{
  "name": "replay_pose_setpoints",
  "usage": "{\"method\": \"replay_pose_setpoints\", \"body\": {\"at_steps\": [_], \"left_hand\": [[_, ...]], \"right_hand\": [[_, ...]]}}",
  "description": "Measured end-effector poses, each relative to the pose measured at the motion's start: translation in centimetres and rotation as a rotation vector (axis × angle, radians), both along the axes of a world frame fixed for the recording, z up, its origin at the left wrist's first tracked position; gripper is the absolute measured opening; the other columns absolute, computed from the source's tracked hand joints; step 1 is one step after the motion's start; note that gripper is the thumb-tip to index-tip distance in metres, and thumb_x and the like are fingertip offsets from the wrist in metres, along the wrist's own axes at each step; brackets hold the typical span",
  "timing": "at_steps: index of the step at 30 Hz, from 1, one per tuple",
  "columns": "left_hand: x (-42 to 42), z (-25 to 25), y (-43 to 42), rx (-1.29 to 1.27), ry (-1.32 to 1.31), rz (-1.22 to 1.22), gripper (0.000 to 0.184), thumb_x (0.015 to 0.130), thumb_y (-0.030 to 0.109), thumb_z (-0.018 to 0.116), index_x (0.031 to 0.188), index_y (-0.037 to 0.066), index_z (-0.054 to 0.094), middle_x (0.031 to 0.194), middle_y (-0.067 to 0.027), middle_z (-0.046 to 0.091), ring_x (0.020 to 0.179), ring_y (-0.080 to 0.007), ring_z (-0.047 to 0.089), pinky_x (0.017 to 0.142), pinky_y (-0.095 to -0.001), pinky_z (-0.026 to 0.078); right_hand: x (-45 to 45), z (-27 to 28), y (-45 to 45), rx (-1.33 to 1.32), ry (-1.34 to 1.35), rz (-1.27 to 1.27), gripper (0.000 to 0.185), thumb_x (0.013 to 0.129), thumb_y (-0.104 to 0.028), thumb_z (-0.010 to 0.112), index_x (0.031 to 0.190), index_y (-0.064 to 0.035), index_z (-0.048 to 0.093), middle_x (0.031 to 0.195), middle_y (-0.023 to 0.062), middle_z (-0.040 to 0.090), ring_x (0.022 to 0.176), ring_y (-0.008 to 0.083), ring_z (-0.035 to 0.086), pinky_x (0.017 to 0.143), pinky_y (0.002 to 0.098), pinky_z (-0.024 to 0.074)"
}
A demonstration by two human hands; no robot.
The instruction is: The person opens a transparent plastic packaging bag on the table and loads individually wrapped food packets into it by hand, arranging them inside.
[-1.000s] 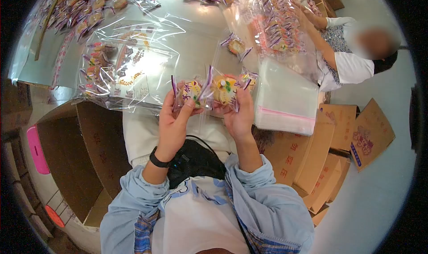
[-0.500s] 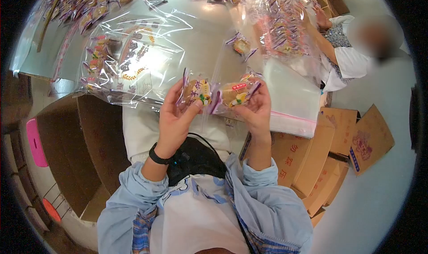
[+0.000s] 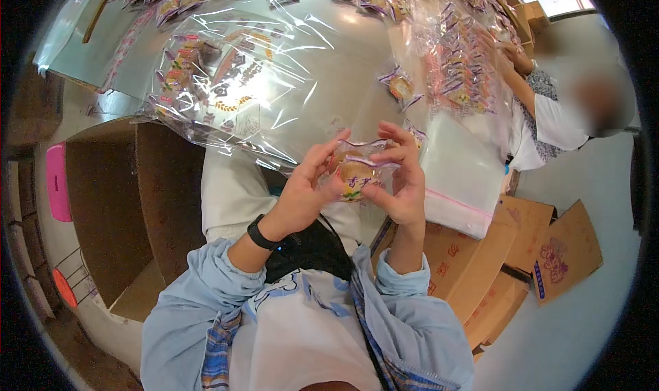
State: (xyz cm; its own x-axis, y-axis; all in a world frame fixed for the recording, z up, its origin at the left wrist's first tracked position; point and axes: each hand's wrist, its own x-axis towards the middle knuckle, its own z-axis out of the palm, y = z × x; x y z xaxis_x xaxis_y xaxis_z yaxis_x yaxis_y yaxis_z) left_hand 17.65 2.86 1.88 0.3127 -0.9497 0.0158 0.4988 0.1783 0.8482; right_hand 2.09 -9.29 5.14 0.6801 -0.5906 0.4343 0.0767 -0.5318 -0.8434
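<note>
Close together above the table's near edge, both hands grip small wrapped pastries in clear film with purple edges. One wrapped pastry (image 3: 358, 179) faces me, and a second wrapped pastry (image 3: 341, 159) shows partly behind it. My left hand (image 3: 307, 193) is closed on their left side, thumb in front and fingers behind. From the right, my right hand (image 3: 403, 185) pinches the packets between thumb and fingers. A large clear plastic bag (image 3: 230, 113) lies ahead to the left, with several wrapped pastries (image 3: 180, 72) inside. Another single wrapped pastry (image 3: 399, 86) rests on the table beyond my hands.
A stack of clear flat bags (image 3: 456, 175) lies on the right table edge. Another person's arm (image 3: 516, 82) reaches over rows of packets (image 3: 467, 75). Cardboard boxes stand on both sides of me, one open box (image 3: 103, 206) at left and several boxes (image 3: 473, 261) at right.
The two wrapped pastries were side by side, one in each hand; now they are together, one in front of the other. My left hand has moved right, and the view has shifted.
</note>
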Motion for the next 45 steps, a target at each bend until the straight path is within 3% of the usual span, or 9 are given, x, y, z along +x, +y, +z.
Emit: {"method": "replay_pose_setpoints", "body": {"at_steps": [5,8,14,17,20,28,39,42,45], "left_hand": [[2.5,1.7,0.4,0.017,-0.613,-0.035,0.099,0.065,0.023,0.096,0.149,0.004,0.047,0.126,-0.0109,0.055,0.112,-0.0224,0.060,0.097,-0.0345,0.049],[2.8,2.4,0.4,0.065,-0.686,-0.029,0.096,0.065,0.021,0.096,0.146,0.002,0.049,0.123,-0.0143,0.058,0.115,-0.0261,0.061,0.099,-0.0355,0.049],[2.2,4.1,0.3,0.124,-0.581,0.072,0.081,0.067,0.023,0.092,0.138,0.004,0.057,0.119,-0.0140,0.064,0.106,-0.0289,0.064,0.089,-0.0363,0.053],[4.7,4.2,-0.1,-0.111,-1.405,0.491,0.070,0.071,0.023,0.087,0.133,0.007,0.060,0.120,-0.0119,0.064,0.099,-0.0300,0.063,0.083,-0.0384,0.051],[6.1,6.2,-1.3,0.187,-1.695,0.606,0.054,0.075,0.021,0.080,0.126,0.009,0.064,0.117,-0.0082,0.064,0.102,-0.0305,0.059,0.090,-0.0408,0.045],[8.4,4.7,-2.0,0.394,-1.689,0.572,0.027,0.080,0.010,0.069,0.106,0.010,0.070,0.094,-0.0049,0.066,0.091,-0.0265,0.061,0.078,-0.0413,0.050],[8.2,5.9,-1.4,0.103,-1.308,0.846,0.018,0.081,0.002,0.073,0.098,0.008,0.070,0.090,-0.0072,0.070,0.071,-0.0261,0.068,0.061,-0.0355,0.053],[8.1,6.3,-1.0,0.055,-1.241,0.886,0.017,0.081,0.001,0.075,0.096,0.008,0.071,0.088,-0.0076,0.071,0.062,-0.0203,0.063,0.056,-0.0304,0.050],[8.6,6.6,-0.8,0.026,-1.200,0.892,0.017,0.081,0.000,0.075,0.096,0.007,0.071,0.087,-0.0066,0.070,0.053,-0.0149,0.056,0.049,-0.0278,0.044]], "right_hand": [[-0.4,1.9,-0.7,0.002,0.267,0.188,0.077,0.067,-0.017,0.090,0.134,-0.0073,0.054,0.139,0.0181,0.053,0.129,0.0302,0.053,0.107,0.0412,0.0428],[0.5,3.5,-0.3,-0.055,0.447,0.184,0.086,0.065,-0.016,0.090,0.140,-0.0073,0.048,0.138,0.0171,0.054,0.128,0.0282,0.054,0.107,0.0400,0.0433],[0.8,0.7,-1.6,0.124,0.307,0.107,0.083,0.063,-0.016,0.090,0.136,-0.0056,0.052,0.132,0.0135,0.056,0.121,0.0256,0.056,0.105,0.0375,0.0438],[1.2,-1.3,-2.5,0.071,0.233,0.080,0.073,0.065,-0.018,0.090,0.129,-0.0054,0.056,0.130,0.0129,0.057,0.117,0.0241,0.058,0.104,0.0361,0.0441],[2.2,-2.7,-2.9,0.242,0.281,0.051,0.065,0.070,-0.018,0.088,0.126,-0.0048,0.057,0.125,0.0112,0.060,0.113,0.0211,0.059,0.101,0.0350,0.0457],[7.7,-0.6,-3.8,0.736,0.384,-0.005,0.061,0.082,-0.021,0.084,0.131,-0.0020,0.052,0.111,0.0055,0.068,0.097,0.0141,0.064,0.088,0.0301,0.0530],[14.1,-1.9,-4.6,0.209,0.237,0.277,0.058,0.074,-0.017,0.087,0.126,-0.0081,0.063,0.125,0.0108,0.066,0.109,0.0245,0.065,0.091,0.0371,0.0550],[15.0,-1.4,-4.8,-0.722,0.103,0.286,0.055,0.071,-0.015,0.085,0.123,-0.0109,0.066,0.129,0.0130,0.064,0.113,0.0333,0.063,0.092,0.0405,0.0556],[13.8,-3.2,-4.7,-0.780,-0.109,0.258,0.057,0.069,-0.016,0.086,0.123,-0.0154,0.066,0.128,0.0118,0.065,0.109,0.0370,0.063,0.089,0.0417,0.0569]]}}
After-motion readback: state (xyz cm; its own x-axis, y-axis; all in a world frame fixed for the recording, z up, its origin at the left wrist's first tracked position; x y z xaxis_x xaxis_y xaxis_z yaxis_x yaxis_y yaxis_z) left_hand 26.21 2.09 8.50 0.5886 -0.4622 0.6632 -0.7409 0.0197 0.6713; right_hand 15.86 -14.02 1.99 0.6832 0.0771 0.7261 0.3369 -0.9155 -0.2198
